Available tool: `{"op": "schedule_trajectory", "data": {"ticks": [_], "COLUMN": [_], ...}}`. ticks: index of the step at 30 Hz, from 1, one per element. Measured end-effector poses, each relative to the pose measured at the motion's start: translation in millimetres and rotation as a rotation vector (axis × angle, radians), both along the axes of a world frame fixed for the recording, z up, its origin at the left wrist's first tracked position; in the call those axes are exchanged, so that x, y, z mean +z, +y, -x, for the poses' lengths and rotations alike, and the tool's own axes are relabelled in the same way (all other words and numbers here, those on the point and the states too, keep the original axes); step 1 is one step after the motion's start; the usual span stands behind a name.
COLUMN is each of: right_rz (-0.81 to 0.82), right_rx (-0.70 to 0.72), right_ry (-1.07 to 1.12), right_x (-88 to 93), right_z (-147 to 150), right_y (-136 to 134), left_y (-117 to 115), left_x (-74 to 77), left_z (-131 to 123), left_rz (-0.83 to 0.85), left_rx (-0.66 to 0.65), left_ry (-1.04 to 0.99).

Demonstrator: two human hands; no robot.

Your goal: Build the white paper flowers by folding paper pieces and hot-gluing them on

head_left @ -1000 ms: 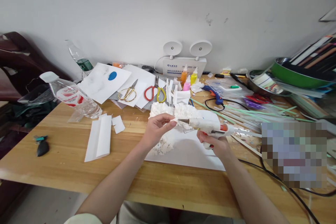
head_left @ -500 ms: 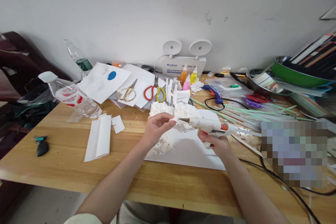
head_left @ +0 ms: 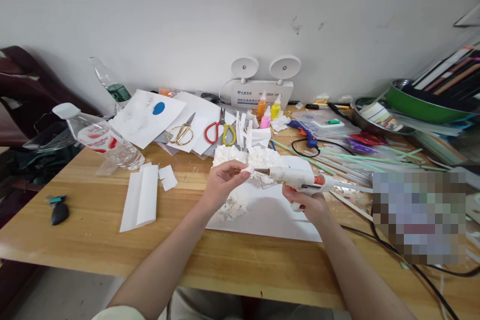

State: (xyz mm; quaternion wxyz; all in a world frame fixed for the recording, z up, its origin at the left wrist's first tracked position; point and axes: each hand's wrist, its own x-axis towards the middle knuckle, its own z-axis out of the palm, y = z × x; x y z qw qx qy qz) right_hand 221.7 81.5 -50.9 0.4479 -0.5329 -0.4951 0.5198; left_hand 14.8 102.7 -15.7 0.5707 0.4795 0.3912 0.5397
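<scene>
My left hand (head_left: 222,182) pinches a small white paper piece (head_left: 248,169) between thumb and fingers above the table. My right hand (head_left: 308,203) grips a white hot glue gun (head_left: 296,178) with an orange trigger, its metal nozzle pointing left and almost touching the paper piece. Under both hands lies a white sheet (head_left: 270,212) covered at its top and left with a mass of small white paper bits (head_left: 240,157).
On the wooden table (head_left: 90,220): a folded white paper (head_left: 140,202), a tipped plastic bottle (head_left: 99,136), gold scissors (head_left: 182,132), red-and-yellow scissors (head_left: 219,132), small paint bottles (head_left: 268,110), a blue glue gun (head_left: 302,132), green straws (head_left: 337,162), a black cable (head_left: 405,260), stacked bowls and books at right.
Almost nothing: the view has shifted slightly, and both hands hold the same pose with the nozzle at the paper piece.
</scene>
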Motion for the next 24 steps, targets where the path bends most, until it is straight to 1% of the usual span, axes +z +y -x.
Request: {"op": "schedule_trajectory", "data": {"ticks": [3,7,12,17,24], "right_rz": [0.051,0.116,0.087,0.022,0.011], "right_rx": [-0.014,-0.071,-0.079,-0.005,-0.018], "right_ry": [-0.001,0.011,0.033,0.008,0.015], "right_x": [-5.5,-9.4,-6.6,-1.0,2.0], "right_z": [-2,-3,-2,0,3], "right_y": [0,-1,-1,-1,-1], "left_y": [0,0,1,1,1], "left_x": [-0.2,-0.7,-1.3,-1.7,-2.0], "left_z": [0,0,1,0,0], "left_rz": [0.005,0.015,0.024,0.025,0.028], "left_rx": [0.002,-0.015,-0.021,0.013,0.017], "left_ry": [-0.002,-0.038,-0.052,-0.038,-0.033]}}
